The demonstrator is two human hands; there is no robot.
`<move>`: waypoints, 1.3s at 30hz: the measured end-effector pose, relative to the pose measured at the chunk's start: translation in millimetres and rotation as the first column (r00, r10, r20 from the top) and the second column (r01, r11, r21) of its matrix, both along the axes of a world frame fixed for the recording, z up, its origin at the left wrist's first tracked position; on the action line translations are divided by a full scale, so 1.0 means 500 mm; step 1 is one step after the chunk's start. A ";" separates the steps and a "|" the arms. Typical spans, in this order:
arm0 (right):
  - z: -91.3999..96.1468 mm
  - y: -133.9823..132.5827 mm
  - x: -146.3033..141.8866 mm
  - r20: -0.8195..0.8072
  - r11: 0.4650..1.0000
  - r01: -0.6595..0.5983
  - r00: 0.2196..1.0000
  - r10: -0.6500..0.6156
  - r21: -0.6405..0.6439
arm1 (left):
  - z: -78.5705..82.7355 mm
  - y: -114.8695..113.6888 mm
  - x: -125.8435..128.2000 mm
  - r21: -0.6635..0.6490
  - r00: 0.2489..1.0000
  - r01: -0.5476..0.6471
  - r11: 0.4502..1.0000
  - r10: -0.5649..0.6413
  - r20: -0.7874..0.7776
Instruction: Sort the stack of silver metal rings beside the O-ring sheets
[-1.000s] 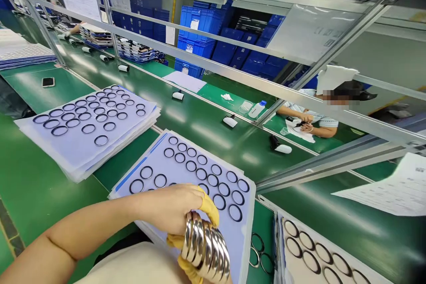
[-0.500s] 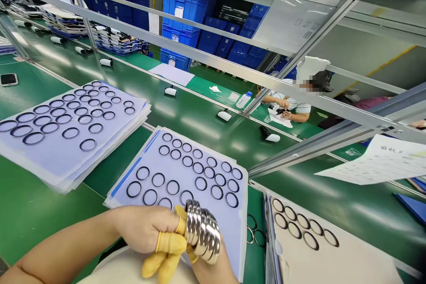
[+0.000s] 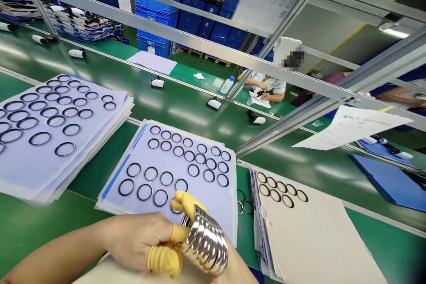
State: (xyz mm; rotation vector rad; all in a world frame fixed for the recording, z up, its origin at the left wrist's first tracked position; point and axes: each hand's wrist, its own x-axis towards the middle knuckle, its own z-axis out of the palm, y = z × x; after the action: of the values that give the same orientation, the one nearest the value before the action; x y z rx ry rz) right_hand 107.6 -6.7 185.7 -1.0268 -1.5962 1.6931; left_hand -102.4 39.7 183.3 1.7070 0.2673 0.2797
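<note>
While the left hand [image 3: 140, 239] pinches the near end of the rings [image 3: 206, 242] with capped fingertips [image 3: 164, 259] and the right hand [image 3: 234, 268] closes around them from beneath, low above the sheet [image 3: 216, 204], they seem stiff, slick, best gripped by their rims.

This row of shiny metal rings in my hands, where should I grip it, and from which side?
Clamp the row of metal rings by its two end faces, coming in from both ends. The rings stand on edge, loose and fanned, so end pressure should keep them together. The left hand pinches one end; the right hand supports it from below.
</note>
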 end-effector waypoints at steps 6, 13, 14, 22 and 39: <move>-0.014 -0.011 -0.001 0.032 0.993 -0.019 0.999 0.015 0.118 | -0.018 -0.007 0.021 -0.234 0.985 -0.096 0.967 0.126 0.118; -0.043 -0.013 -0.009 0.087 0.994 0.094 0.991 -0.099 0.053 | -0.044 -0.006 0.044 -0.566 0.972 -0.176 0.805 0.234 0.031; -0.052 -0.012 -0.011 0.084 0.994 0.105 0.991 -0.108 0.035 | -0.042 -0.004 0.045 -0.576 0.973 -0.170 0.799 0.229 0.029; -0.050 0.007 -0.010 0.106 0.998 0.040 0.993 -0.046 0.055 | 0.003 0.009 0.025 -0.117 0.926 -0.347 0.930 0.360 0.117; 0.021 0.019 -0.039 -0.276 0.962 -0.273 0.924 0.266 0.014 | 0.022 0.014 -0.007 0.401 0.913 -0.399 0.825 0.396 0.094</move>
State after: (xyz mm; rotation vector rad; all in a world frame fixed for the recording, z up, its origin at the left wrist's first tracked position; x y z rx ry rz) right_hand 88.2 2.9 195.9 -0.5666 -1.5878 1.9449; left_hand -105.8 46.7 194.1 2.0593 0.5984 0.6929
